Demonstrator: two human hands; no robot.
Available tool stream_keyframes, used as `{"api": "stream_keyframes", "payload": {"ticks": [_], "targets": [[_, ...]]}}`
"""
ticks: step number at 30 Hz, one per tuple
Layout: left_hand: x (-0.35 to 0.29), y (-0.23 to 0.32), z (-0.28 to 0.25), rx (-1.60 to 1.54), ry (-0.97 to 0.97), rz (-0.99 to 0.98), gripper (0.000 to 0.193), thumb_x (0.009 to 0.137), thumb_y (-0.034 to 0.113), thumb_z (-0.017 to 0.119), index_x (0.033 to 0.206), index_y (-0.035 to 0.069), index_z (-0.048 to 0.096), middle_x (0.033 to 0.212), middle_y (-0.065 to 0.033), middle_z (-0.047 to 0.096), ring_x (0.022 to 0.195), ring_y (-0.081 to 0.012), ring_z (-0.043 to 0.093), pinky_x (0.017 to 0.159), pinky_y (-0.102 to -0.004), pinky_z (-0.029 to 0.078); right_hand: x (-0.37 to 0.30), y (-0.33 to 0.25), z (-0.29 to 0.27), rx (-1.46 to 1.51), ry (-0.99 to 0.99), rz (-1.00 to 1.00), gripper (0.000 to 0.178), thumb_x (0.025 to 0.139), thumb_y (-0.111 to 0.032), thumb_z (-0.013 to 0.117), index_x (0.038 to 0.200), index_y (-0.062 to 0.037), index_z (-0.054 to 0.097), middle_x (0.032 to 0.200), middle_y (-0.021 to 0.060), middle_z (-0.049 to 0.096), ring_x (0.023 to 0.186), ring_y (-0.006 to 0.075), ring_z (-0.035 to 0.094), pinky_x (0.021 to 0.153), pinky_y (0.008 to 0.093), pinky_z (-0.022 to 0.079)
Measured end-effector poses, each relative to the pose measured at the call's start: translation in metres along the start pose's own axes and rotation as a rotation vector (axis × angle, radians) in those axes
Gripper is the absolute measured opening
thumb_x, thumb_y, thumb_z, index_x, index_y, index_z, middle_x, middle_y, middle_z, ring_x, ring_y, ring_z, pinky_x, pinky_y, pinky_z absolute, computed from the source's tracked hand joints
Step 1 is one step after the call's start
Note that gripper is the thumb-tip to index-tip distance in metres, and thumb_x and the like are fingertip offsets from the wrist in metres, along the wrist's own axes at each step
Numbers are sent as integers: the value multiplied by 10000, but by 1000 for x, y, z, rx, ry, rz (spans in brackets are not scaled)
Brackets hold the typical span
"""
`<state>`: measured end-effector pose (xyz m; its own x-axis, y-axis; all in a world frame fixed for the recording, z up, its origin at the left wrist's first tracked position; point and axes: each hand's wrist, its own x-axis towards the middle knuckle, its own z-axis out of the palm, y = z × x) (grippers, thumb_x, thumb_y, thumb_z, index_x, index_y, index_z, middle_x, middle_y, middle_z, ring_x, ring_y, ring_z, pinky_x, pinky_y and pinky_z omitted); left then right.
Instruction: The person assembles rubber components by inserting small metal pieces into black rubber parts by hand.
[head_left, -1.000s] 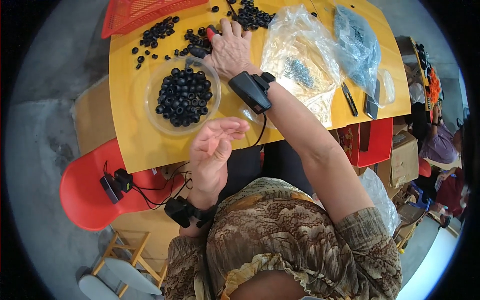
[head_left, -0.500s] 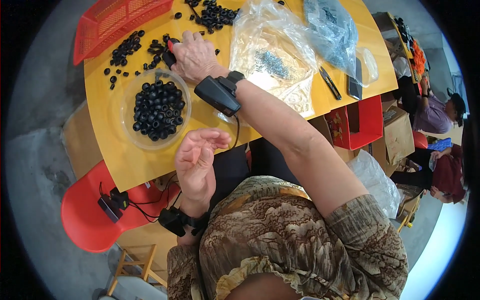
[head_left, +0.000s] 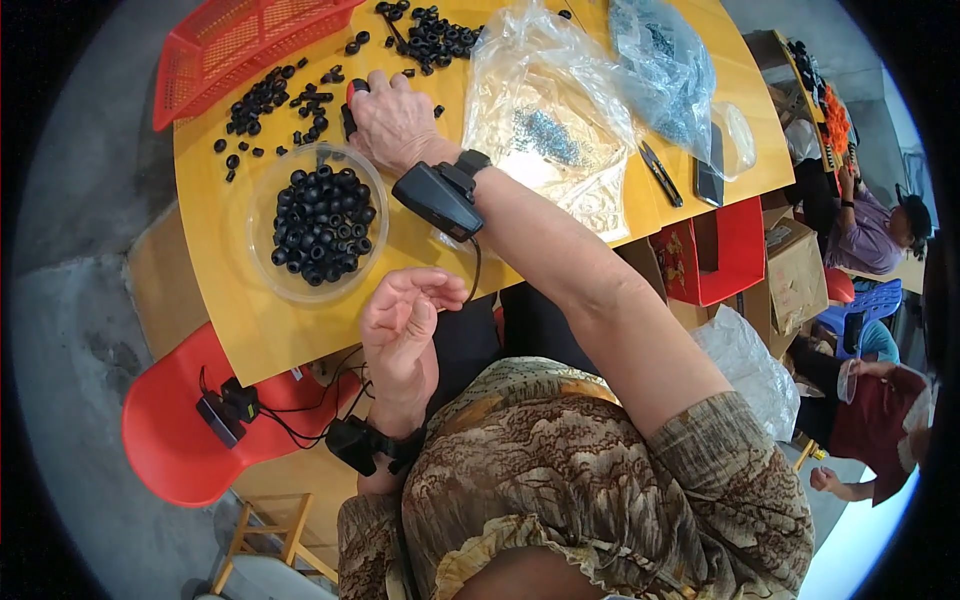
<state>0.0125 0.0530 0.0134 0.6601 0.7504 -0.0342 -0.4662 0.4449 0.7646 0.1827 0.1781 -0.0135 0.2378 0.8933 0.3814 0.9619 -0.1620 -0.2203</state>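
My right hand (head_left: 392, 122) reaches across the yellow table, palm down, its fingers closed round a black-and-red tool (head_left: 350, 118). Most of the tool lies under the hand, so its kind is hidden. Beside that hand sits a round clear plastic bowl (head_left: 254, 262), heaped with small black ring-shaped parts (head_left: 320, 222). My left hand (head_left: 402, 325) is raised just off the table's near edge, palm turned up. Its fingers are loosely curled and apart, and nothing shows in them. Loose black parts (head_left: 262, 100) and smaller black pieces (head_left: 312, 108) are scattered beyond the bowl.
A red plastic basket (head_left: 235, 55) stands at the far left, near another pile of black parts (head_left: 440, 38). Clear bags (head_left: 590, 90) with small metal pieces spread rightward. Tweezers (head_left: 660, 175) and a phone (head_left: 709, 170) lie near the right edge. Other people work at far right.
My right hand has shifted slightly right and away with the black-and-red tool, uncovering more small black pieces. My left hand has moved a little right and down. At far right, a person has moved.
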Motion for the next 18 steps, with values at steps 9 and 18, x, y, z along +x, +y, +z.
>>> {"api": "stream_keyframes", "payload": {"ticks": [9, 18], "targets": [[0, -1, 1, -13, 3, -18, 232, 870, 152, 538, 1011, -31, 525, 919, -117, 606, 825, -160, 563, 759, -268, 425, -2, 1, -3, 32, -28, -6, 263, 620, -223, 675, 771, -22, 595, 867, 139, 517, 817, 301, 557, 607, 380, 505], [1, -4, 1, -22, 4, -43, 216, 869, 143, 537, 1008, -23, 531, 919, -113, 603, 817, -158, 564, 736, -264, 426, -2, -1, -4, 39, 20, -124, 261, 621, -217, 666, 799, -36, 606, 857, 131, 520, 812, 296, 560, 580, 373, 503]]}}
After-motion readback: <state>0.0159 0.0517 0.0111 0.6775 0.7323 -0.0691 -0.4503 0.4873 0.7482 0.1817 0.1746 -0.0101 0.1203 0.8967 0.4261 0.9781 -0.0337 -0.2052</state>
